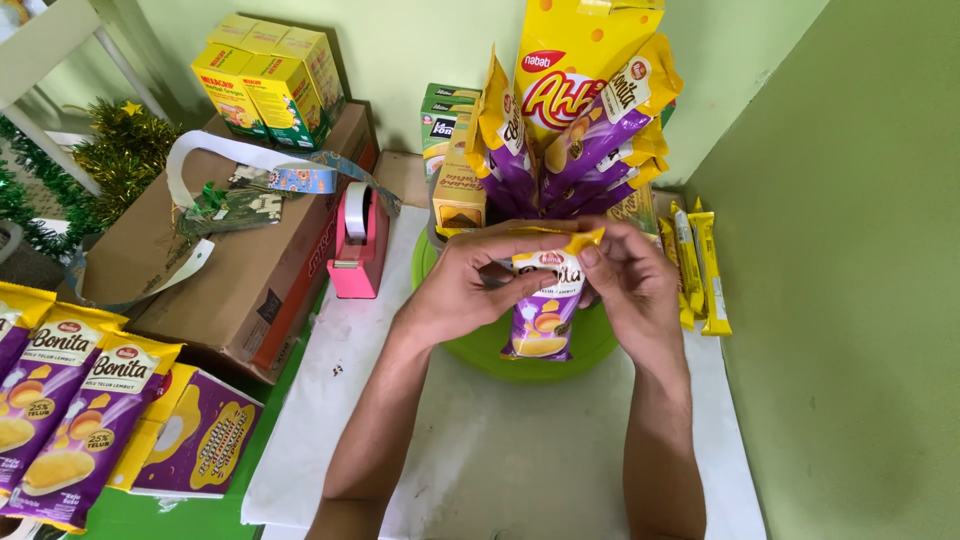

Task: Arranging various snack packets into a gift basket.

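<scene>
My left hand (470, 280) and right hand (625, 275) both pinch the yellow top edge of a purple-and-yellow snack packet (545, 305), fingers pressed together on it. The packet hangs upright between them, above the green round tray (560, 360) on the white table (500, 450). Behind it stands a bundle of like packets (580, 130). A pink tape dispenser (358, 245) sits to the left, beside a cardboard box (250, 270). Three more purple packets (60, 400) lie at far left.
</scene>
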